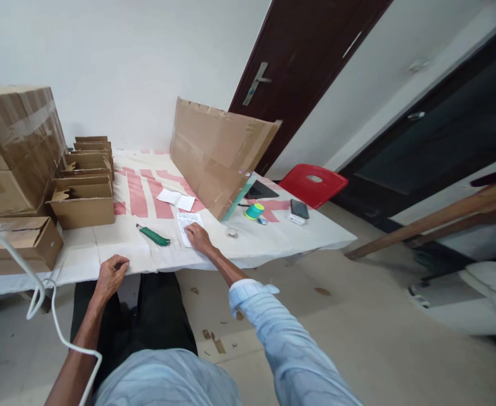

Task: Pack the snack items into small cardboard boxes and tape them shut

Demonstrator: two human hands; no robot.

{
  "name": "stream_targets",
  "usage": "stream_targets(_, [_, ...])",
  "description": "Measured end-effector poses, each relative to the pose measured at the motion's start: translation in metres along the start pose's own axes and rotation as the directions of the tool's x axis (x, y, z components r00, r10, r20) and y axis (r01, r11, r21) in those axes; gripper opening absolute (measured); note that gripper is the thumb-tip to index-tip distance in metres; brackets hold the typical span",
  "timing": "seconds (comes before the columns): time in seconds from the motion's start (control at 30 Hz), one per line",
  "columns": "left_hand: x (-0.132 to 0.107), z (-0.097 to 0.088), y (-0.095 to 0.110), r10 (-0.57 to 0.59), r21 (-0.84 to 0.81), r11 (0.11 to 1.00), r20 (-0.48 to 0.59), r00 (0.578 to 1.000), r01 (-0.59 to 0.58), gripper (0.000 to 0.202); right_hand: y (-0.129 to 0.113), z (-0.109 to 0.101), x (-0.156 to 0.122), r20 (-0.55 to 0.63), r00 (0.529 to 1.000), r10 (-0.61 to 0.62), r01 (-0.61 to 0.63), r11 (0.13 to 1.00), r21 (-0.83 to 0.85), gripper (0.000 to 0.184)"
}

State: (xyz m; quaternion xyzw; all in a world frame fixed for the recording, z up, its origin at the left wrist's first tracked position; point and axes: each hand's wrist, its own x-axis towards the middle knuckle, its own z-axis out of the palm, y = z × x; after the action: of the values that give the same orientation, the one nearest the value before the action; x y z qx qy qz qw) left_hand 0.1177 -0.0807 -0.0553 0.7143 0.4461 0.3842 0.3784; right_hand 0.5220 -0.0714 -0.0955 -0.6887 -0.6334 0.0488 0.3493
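Note:
My right hand (199,237) rests on a small white sheet printed with rows of dark figures (187,217), its fingers bent together on the sheet's right side. My left hand (113,273) is at the table's front edge with the fingers curled in against the thumb. Whether anything is inside that hand is hidden. Between the two hands, on the white cloth, lies a green utility knife (154,235). A folded white paper (176,199) is just behind the printed sheet.
Open cardboard boxes (82,206) and a big taped carton (19,146) line the left. A cardboard panel (222,152) leans upright behind the sheet. To the right are a teal-and-yellow roll (254,211), a phone (299,208) and a red chair (315,183). A white cable (67,344) crosses my left arm.

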Motion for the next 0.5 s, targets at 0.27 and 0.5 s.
stream_targets(0.27, [-0.0024, 0.0010, -0.0016, -0.003, -0.007, 1.000, -0.007, 1.000, 0.003, 0.025, 0.0006, 0.0001, 0.0045, -0.069, 0.992, 0.106, -0.094, 0.984, 0.149, 0.010])
stream_targets(0.5, [-0.0027, 0.0015, -0.0012, -0.010, -0.011, 1.000, 0.011, 1.000, 0.010, 0.024, -0.0069, -0.0019, 0.0019, -0.079, 0.979, 0.187, -0.152, 0.933, 0.325, 0.015])
